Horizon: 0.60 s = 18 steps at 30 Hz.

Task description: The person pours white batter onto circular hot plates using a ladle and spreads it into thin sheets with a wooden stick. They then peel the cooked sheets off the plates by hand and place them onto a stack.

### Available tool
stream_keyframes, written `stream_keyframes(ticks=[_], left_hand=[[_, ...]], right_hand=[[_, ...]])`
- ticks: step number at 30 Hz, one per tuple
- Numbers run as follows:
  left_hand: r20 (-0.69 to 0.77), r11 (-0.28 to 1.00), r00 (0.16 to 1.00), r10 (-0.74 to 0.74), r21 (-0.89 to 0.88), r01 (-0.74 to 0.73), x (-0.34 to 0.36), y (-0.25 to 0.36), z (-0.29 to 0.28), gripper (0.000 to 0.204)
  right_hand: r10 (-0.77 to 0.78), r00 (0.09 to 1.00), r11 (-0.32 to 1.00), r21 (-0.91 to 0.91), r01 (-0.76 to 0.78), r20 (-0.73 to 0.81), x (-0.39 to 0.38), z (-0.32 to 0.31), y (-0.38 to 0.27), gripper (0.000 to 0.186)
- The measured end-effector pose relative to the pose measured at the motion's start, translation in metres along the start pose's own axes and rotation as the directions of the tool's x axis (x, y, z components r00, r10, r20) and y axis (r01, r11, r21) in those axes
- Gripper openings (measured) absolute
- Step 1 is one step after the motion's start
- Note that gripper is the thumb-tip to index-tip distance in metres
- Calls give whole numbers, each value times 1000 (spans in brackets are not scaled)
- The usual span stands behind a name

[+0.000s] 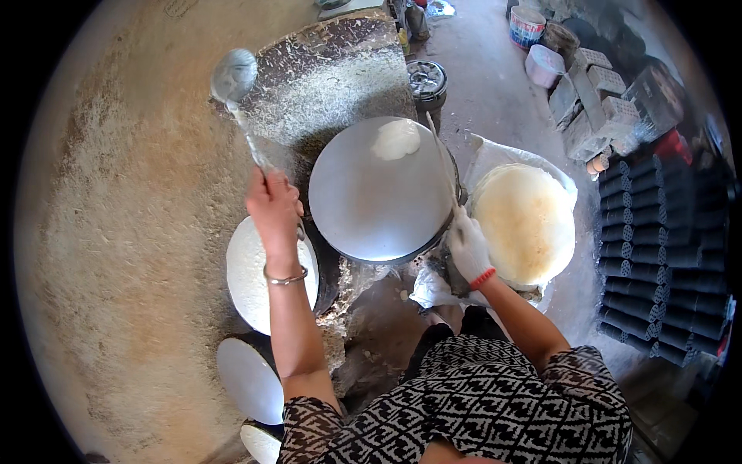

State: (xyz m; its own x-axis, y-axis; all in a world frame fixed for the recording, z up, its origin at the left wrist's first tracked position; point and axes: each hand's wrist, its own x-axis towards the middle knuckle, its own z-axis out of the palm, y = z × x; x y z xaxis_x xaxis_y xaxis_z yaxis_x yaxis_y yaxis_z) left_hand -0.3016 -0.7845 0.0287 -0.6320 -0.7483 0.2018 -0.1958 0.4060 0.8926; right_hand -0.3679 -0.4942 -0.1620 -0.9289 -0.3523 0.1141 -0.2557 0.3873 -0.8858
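Note:
My bare left hand (273, 203) is closed round the handle of a metal ladle (234, 75), whose bowl is raised at the far left. Beneath that arm stands a container of pale batter (255, 274). A round flat griddle (371, 197) lies between my hands. Near its far edge sits a small pool of batter (396, 140). My right hand (468, 243), in a white glove, grips a long thin wooden stick (441, 151) along the griddle's right rim. Right of that hand is a stack of thin round flatbreads (529, 224) on a pale cloth.
A batter-splashed dark board (340, 73) stands behind the griddle, beside a lidded metal canister (427, 80). Perforated bricks (607, 80) and buckets (528, 27) lie at the far right. A black ribbed item (645, 263) is at the right. Round lids (251, 379) lean at the lower left.

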Motion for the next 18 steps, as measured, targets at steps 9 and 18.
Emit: stream_keyframes(ticks=[9, 18], left_hand=[[395, 682, 797, -457, -419, 599, -94, -19, -61, 30], [436, 621, 674, -596, -283, 731, -208, -34, -112, 29]], right_hand=[[-39, 994, 996, -75, 46, 100, 33, 53, -12, 42], [-137, 966, 980, -113, 164, 218, 52, 78, -19, 46]])
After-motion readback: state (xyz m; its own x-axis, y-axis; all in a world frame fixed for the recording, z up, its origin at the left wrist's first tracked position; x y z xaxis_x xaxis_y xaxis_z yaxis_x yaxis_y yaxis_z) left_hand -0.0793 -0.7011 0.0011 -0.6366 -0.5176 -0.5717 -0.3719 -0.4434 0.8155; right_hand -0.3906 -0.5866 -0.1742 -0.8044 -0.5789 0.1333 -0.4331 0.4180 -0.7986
